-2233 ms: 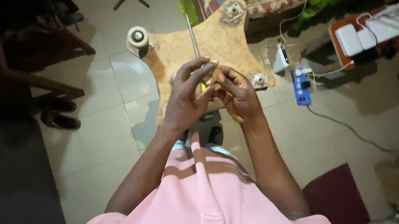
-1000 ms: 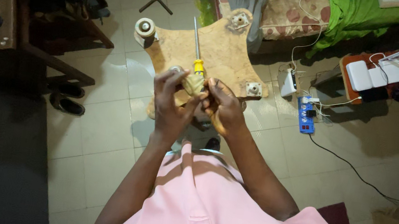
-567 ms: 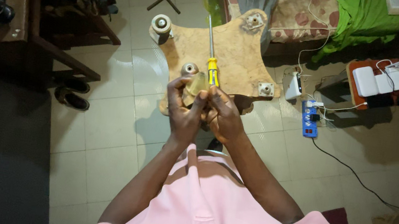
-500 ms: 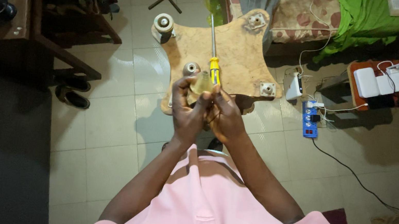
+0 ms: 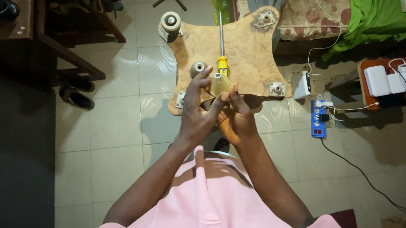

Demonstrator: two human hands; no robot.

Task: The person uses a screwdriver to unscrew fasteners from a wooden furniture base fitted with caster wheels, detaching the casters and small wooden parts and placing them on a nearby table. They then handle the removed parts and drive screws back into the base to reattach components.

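Small beige caster part [image 5: 220,86], pinched between fingertips of left hand [image 5: 197,112] and right hand [image 5: 236,121], held over near edge of wooden caster board [image 5: 244,61], beside yellow-handled screwdriver [image 5: 221,53]; best handled with firm, level pinch.

Matt wooden board [image 5: 243,56], glossy floor tiles [image 5: 117,123], metal-shafted screwdriver [image 5: 221,48].

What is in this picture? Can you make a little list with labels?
Left hand: fingers on a small pale cylindrical wheel piece
Right hand: touching the same piece
Tool: yellow-handled screwdriver lying on the board
Board: tan star-shaped wooden board on the tiled floor
Castors: round grey castor wheel at one corner, another near the left hand
Nearby: blue power strip
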